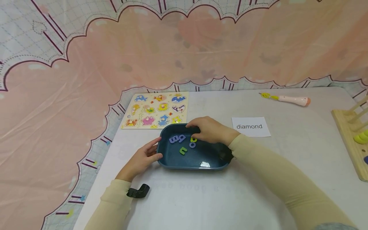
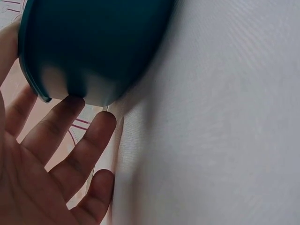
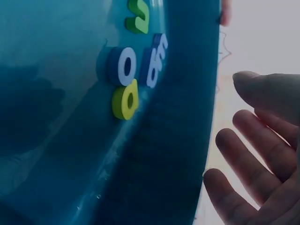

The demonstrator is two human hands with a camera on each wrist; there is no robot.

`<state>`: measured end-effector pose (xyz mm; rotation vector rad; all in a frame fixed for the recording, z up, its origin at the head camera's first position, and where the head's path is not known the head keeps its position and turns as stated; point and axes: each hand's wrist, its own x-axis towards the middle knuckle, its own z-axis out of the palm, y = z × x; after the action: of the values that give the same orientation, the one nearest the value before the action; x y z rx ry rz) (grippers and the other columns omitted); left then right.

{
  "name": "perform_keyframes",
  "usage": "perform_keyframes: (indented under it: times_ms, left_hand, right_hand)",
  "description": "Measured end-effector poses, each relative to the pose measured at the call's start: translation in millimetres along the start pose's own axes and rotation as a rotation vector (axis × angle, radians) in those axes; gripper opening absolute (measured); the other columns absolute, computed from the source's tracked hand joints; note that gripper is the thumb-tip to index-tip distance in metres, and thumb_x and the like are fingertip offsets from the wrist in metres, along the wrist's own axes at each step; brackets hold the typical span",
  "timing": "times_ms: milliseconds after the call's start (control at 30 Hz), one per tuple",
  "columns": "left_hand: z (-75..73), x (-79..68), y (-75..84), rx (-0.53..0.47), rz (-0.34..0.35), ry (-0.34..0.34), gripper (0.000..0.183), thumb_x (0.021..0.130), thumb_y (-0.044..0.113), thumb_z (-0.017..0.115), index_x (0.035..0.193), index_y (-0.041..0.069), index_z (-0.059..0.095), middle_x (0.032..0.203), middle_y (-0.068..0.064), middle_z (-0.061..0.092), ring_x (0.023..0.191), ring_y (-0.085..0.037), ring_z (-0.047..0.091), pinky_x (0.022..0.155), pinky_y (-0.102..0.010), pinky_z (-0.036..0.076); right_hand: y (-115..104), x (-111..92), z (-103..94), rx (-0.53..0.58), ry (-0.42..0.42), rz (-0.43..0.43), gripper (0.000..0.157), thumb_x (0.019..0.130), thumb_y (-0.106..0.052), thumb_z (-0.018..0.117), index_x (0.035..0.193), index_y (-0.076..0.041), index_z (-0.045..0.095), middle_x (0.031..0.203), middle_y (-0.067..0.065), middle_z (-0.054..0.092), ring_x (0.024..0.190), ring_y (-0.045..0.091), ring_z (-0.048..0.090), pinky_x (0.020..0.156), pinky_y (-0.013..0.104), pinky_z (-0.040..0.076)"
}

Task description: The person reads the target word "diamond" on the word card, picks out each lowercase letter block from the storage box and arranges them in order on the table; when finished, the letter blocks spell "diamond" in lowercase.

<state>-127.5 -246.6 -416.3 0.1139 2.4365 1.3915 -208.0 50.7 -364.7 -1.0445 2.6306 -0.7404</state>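
Note:
A dark blue tray (image 1: 207, 161) stands on the table with several small foam-like letters in its left half. A purple o (image 1: 192, 145) lies against a yellow letter (image 3: 125, 100). Close by are a green n (image 1: 183, 150), a purple m (image 1: 173, 139) and another purple letter (image 1: 182, 138). My left hand (image 1: 142, 160) is at the tray's left end, thumb and spread fingers touching its outer wall. Over the far rim reaches my right hand (image 1: 211, 130); the right wrist view shows its fingers loosely bent beside the rim, with nothing between them.
Behind the tray lies a sea-animal puzzle board (image 1: 155, 110). A white card (image 1: 251, 126) reading "diamond" is to the right, with a pink-handled pen-like tool (image 1: 293, 100) beyond it. A wooden peg stand (image 1: 349, 143) is at the right edge.

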Motion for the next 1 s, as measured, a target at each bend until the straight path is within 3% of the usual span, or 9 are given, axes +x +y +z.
perform_keyframes:
  times_ms: [400, 667, 1000]
  left_hand:
    - [0.1, -0.8, -0.1, -0.017, 0.023, -0.002, 0.07, 0.097, 0.022, 0.068, 0.158, 0.016, 0.034, 0.148, -0.022, 0.048, 0.133, -0.039, 0.048, 0.107, -0.052, 0.04]
    - [0.7, 0.3, -1.0, -0.038, 0.029, -0.002, 0.069, 0.097, 0.02, 0.068, 0.157, 0.016, 0.034, 0.148, -0.023, 0.048, 0.134, -0.04, 0.048, 0.107, -0.053, 0.038]
    - [0.8, -0.4, -1.9, -0.033, 0.043, 0.001, 0.068, 0.097, 0.017, 0.067, 0.157, 0.014, 0.034, 0.146, -0.024, 0.048, 0.132, -0.04, 0.05, 0.106, -0.052, 0.041]
  right_hand:
    - [7.9, 12.8, 15.5, 0.036, -0.062, 0.048, 0.041, 0.096, -0.015, 0.07, 0.135, -0.006, 0.062, 0.135, 0.01, 0.062, 0.127, 0.026, 0.055, 0.11, 0.042, 0.039]
    - [9.3, 11.7, 22.7, 0.043, -0.15, 0.068, 0.04, 0.097, -0.015, 0.067, 0.136, -0.008, 0.062, 0.133, 0.006, 0.063, 0.118, 0.021, 0.057, 0.11, 0.042, 0.039]
    - [11.8, 11.8, 27.7, 0.002, -0.168, 0.081, 0.039, 0.098, -0.017, 0.067, 0.136, -0.009, 0.062, 0.133, 0.007, 0.063, 0.107, 0.019, 0.058, 0.108, 0.041, 0.042]
